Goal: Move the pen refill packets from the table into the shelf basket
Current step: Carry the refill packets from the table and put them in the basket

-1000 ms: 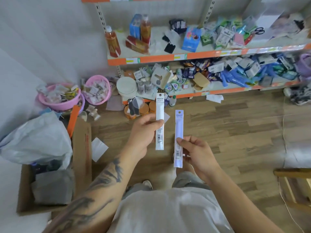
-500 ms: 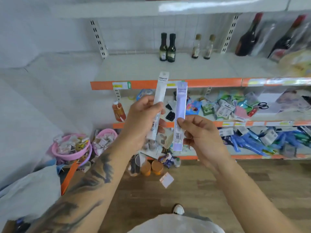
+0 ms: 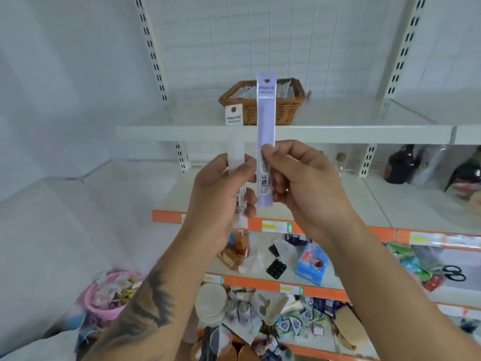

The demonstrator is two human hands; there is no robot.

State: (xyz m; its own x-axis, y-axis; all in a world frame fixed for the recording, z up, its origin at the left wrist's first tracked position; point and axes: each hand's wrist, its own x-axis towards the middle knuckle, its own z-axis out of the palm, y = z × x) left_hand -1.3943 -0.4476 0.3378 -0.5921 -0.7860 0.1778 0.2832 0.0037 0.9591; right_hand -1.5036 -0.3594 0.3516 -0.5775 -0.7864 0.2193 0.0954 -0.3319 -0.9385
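Facing white shelf (image 3: 286, 132), wicker basket (image 3: 286, 110)

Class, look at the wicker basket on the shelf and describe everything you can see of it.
The wicker basket is brown woven cane with a braided rim, standing upright on the white top shelf against the wall. Pale flat packets stand inside it. A white card tag with a brown dot hangs at its front left. A lilac refill packet held in front hides its middle. No hand touches it.

White top shelf (image 3: 338, 131) with 1 wicker basket (image 3: 263, 102) on it
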